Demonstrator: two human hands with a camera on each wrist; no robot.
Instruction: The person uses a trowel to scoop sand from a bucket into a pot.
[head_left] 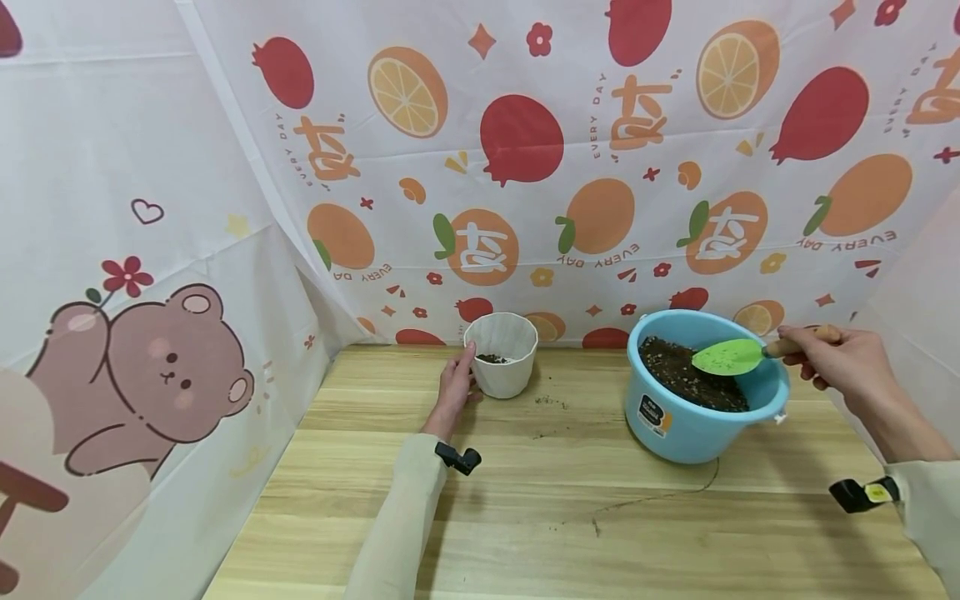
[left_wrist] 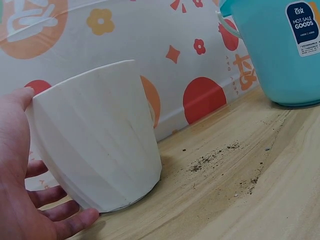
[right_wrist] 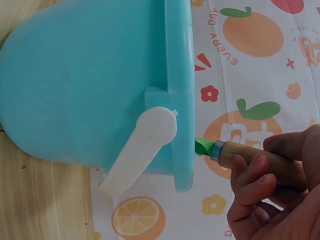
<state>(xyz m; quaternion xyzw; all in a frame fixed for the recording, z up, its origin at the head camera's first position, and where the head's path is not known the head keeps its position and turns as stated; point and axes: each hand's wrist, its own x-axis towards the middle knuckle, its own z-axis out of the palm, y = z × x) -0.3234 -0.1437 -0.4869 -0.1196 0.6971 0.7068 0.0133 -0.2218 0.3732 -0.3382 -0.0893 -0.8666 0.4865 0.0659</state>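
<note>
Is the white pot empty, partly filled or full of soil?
Nearly empty: in the head view, the white pot shows only a little dark soil low inside, its inner wall bare above.

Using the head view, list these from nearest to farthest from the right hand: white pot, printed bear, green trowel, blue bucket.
1. Green trowel: held in the right hand.
2. Blue bucket: just left of that hand.
3. White pot: farther left, at the left hand.
4. Printed bear: far left.
</note>
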